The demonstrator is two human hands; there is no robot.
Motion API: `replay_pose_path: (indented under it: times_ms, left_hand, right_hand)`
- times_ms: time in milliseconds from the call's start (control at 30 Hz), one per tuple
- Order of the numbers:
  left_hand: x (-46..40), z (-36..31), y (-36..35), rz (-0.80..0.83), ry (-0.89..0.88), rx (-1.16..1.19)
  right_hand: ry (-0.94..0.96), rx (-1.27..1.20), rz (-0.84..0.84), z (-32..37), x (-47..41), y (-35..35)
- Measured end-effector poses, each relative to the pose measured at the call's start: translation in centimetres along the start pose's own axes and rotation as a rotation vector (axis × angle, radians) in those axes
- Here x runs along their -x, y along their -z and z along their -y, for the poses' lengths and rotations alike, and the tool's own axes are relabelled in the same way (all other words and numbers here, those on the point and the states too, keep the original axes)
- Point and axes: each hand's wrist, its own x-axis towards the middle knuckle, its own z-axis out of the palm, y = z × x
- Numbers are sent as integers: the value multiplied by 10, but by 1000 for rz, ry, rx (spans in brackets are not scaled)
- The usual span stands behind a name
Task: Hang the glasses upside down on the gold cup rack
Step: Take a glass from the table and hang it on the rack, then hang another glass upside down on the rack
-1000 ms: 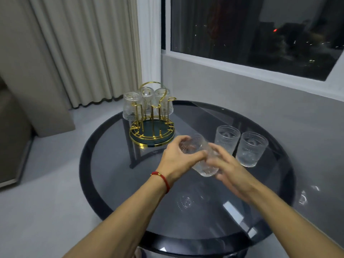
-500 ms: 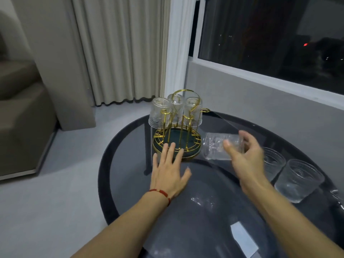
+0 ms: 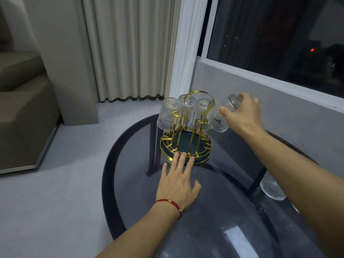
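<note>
The gold cup rack [image 3: 186,146] stands on the far part of the round dark glass table [image 3: 214,211]. Three ribbed clear glasses hang upside down on it: one on the left [image 3: 168,114], one at the back [image 3: 188,110], one to the right of the middle [image 3: 202,113]. My right hand [image 3: 242,112] grips a fourth glass [image 3: 221,116] by its base, tilted mouth-down at the rack's right side, over a prong. My left hand [image 3: 178,181] lies flat with spread fingers, its fingertips on the rack's front rim.
Another clear glass [image 3: 271,189] stands upright on the table behind my right forearm. A grey wall and a dark window run behind the table on the right. Curtains [image 3: 130,47] hang at the back and a sofa [image 3: 22,108] sits at the left.
My right hand has lifted the glass up and over to the rack's right side, turning it mouth-down. My left hand has slid forward until its fingertips touch the rack's base.
</note>
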Motion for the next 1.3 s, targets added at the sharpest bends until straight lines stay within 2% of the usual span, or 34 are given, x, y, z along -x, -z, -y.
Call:
replay_pose_path:
  times_ms: [367, 733, 833, 1033, 1133, 1300]
  left_hand:
    - [-1, -1, -1, -12, 6, 22]
    - [-2, 1, 0, -2, 6, 1]
    - [-1, 0, 2, -5, 3, -16]
    - [8, -21, 16, -39, 5, -115]
    - [10, -49, 24, -53, -4, 21]
    - [21, -102, 28, 0, -117, 329]
  right_hand:
    - [235, 182, 211, -13, 1, -30]
    - [314, 164, 256, -29, 15, -34]
    - [355, 142, 224, -40, 34, -19]
    - [313, -11, 130, -63, 111, 30]
    - [215, -130, 55, -84, 158, 48]
    - [141, -131, -57, -116, 189, 82]
